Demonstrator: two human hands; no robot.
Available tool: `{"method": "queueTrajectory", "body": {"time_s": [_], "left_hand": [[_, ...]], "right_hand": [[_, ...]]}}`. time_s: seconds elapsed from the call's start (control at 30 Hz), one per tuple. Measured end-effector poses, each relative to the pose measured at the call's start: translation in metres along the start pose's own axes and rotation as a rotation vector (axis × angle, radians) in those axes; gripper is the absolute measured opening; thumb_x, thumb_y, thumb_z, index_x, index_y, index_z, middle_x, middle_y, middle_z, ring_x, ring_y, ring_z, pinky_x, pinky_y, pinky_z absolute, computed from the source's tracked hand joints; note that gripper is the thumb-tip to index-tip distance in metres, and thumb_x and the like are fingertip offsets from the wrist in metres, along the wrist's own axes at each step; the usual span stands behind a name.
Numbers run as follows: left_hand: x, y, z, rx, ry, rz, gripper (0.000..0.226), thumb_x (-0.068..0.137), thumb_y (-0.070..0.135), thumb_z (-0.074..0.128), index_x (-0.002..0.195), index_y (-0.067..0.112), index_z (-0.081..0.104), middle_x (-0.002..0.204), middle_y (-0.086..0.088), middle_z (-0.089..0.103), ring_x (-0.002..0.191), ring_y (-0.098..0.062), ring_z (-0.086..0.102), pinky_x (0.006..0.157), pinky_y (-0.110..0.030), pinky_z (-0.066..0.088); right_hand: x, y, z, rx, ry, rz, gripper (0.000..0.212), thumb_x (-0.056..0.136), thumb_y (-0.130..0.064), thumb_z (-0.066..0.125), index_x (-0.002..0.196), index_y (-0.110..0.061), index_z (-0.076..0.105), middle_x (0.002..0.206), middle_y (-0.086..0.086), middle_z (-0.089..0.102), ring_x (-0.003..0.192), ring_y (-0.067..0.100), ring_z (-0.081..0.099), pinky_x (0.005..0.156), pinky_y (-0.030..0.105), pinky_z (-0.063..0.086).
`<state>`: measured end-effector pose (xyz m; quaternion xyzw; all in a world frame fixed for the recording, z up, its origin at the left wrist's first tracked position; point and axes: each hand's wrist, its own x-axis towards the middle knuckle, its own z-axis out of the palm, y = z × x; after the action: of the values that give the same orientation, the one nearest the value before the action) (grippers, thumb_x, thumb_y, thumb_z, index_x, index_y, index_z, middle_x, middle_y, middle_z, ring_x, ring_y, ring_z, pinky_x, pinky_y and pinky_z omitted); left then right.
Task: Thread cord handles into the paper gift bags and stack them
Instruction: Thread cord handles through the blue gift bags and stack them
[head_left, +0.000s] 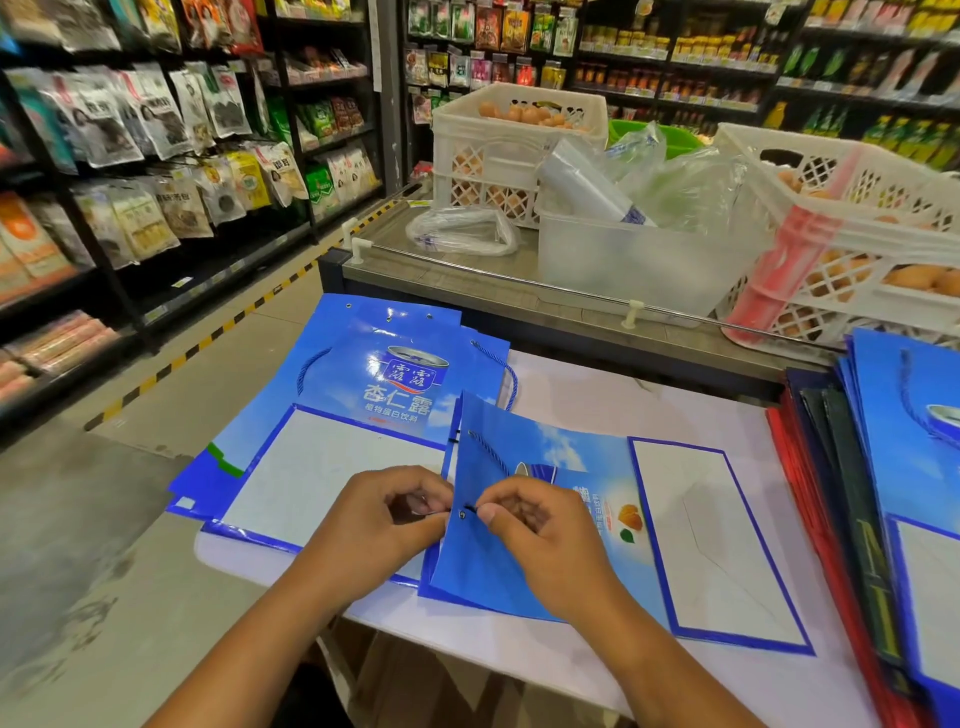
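A white surface (597, 410) carries everything, with store shelves and egg crates behind it. At its left lies a stack of flat blue gift bags (363, 405), the top one already wearing a blue cord loop; at the right edge sits another pile of bags (914, 467), blue over red and dark ones. Between them, directly under the person, lies the bag in work (524, 519), flat, its long axis running left to right with the white base panel to the right and the mouth flap lifted at the left.

On that flap, a blue cord (488, 451) comes out of the upper hole and slants down toward the right hand (540, 525), which pinches the cord's dark tip just beside the lower eyelet (462, 514). The eyelet lies immediately left of that tip, so the push, I judge, goes leftward through the flap. The left hand (384, 514) waits on the far side, fingers curled, pinching the flap's edge, nearest to catch the tip.
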<state>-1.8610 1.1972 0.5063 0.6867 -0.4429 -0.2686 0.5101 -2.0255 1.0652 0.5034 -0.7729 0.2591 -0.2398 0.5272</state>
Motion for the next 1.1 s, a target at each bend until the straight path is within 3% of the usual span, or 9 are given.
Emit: {"method": "queueTrajectory", "body": {"time_s": [0.13,0.23,0.47,0.73,0.87,0.97,1.1], "left_hand": [[0.0,0.0,0.001,0.008,-0.017,0.022,0.011,0.09,0.013,0.078,0.095,0.023,0.08,0.098,0.005,0.076,0.096,-0.022,0.069,0.083,-0.039,0.062],[0.0,-0.002,0.001,0.012,-0.021,0.034,0.011,0.09,0.012,0.079,0.096,0.02,0.079,0.099,0.003,0.076,0.095,-0.024,0.069,0.084,-0.038,0.061],[0.0,-0.002,0.001,-0.021,-0.02,0.048,0.011,0.088,0.011,0.079,0.094,0.02,0.079,0.098,0.002,0.076,0.094,-0.023,0.069,0.083,-0.035,0.061],[0.0,0.0,0.001,-0.055,-0.039,0.072,0.01,0.088,0.005,0.079,0.094,0.013,0.078,0.098,-0.005,0.075,0.09,-0.024,0.067,0.082,-0.035,0.059],[0.001,-0.003,0.0,-0.052,-0.036,0.057,0.009,0.089,0.007,0.079,0.096,0.012,0.076,0.091,-0.007,0.072,0.085,-0.029,0.065,0.079,-0.051,0.059],[0.002,-0.006,-0.003,-0.041,-0.013,0.028,0.016,0.089,0.007,0.079,0.102,0.016,0.076,0.09,-0.009,0.068,0.087,-0.034,0.065,0.079,-0.055,0.059],[0.003,-0.007,-0.004,0.011,-0.006,0.024,0.023,0.088,0.004,0.078,0.102,0.022,0.075,0.087,-0.005,0.067,0.086,-0.024,0.066,0.077,-0.043,0.062]], "right_hand": [[-0.001,0.004,0.0,-0.026,0.001,-0.025,0.011,0.098,-0.02,0.071,0.09,-0.027,0.075,0.08,-0.01,0.071,0.08,0.013,0.07,0.074,0.024,0.058],[-0.002,0.005,0.001,-0.065,-0.004,-0.089,0.01,0.096,-0.017,0.073,0.092,-0.026,0.076,0.084,-0.012,0.073,0.085,0.014,0.071,0.078,0.028,0.059],[-0.004,0.009,0.003,-0.206,0.041,-0.296,0.004,0.093,-0.017,0.076,0.095,-0.021,0.077,0.091,-0.017,0.069,0.09,0.007,0.068,0.077,0.014,0.051],[-0.002,0.012,0.016,-0.425,0.121,-0.613,0.004,0.096,-0.007,0.07,0.096,-0.01,0.073,0.097,-0.003,0.065,0.09,0.01,0.061,0.081,0.02,0.051],[-0.005,0.013,0.016,-0.401,0.087,-0.58,0.012,0.1,-0.012,0.065,0.106,-0.012,0.076,0.102,-0.004,0.065,0.095,0.008,0.062,0.085,0.016,0.05],[-0.006,0.013,0.014,-0.319,0.064,-0.512,0.015,0.101,-0.012,0.064,0.11,-0.015,0.076,0.104,-0.007,0.067,0.097,0.004,0.063,0.086,0.017,0.051],[-0.005,0.013,0.015,-0.337,0.037,-0.464,0.008,0.102,-0.022,0.065,0.104,-0.02,0.072,0.1,-0.012,0.066,0.093,0.0,0.061,0.082,0.013,0.049]]}}
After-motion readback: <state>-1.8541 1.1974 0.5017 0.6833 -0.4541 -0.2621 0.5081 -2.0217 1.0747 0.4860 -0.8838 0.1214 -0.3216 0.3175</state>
